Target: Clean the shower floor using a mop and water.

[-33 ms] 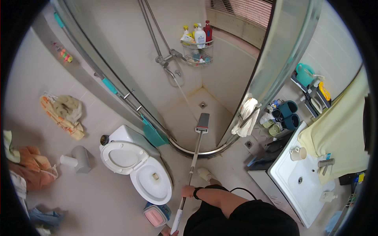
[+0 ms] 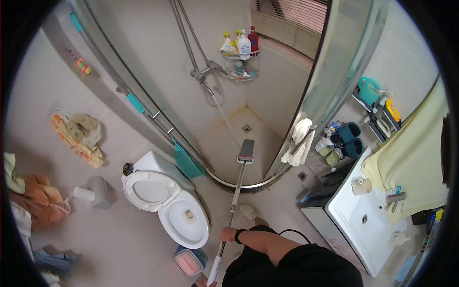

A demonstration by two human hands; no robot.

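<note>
My right hand (image 2: 228, 234), with a dark band at the wrist, is wrapped round the metal pole of a flat mop (image 2: 237, 189). Lower down, at the bottom edge, my left hand (image 2: 202, 281) grips the white end of the same handle; only part of it shows. The mop's grey head (image 2: 246, 150) lies on the shower floor, just inside the curved sill. From the shower tap (image 2: 206, 89) a thin stream of water runs down toward the mop head. Behind the head is a round floor drain (image 2: 246, 128).
An open white toilet (image 2: 184, 220) stands left of the pole, with a teal dustpan-like piece (image 2: 188, 162) behind it. On the right is a white washbasin (image 2: 377, 229) holding a mug (image 2: 362, 186). A white cloth (image 2: 300, 142) hangs on the shower door. Bottles fill a corner rack (image 2: 241, 64).
</note>
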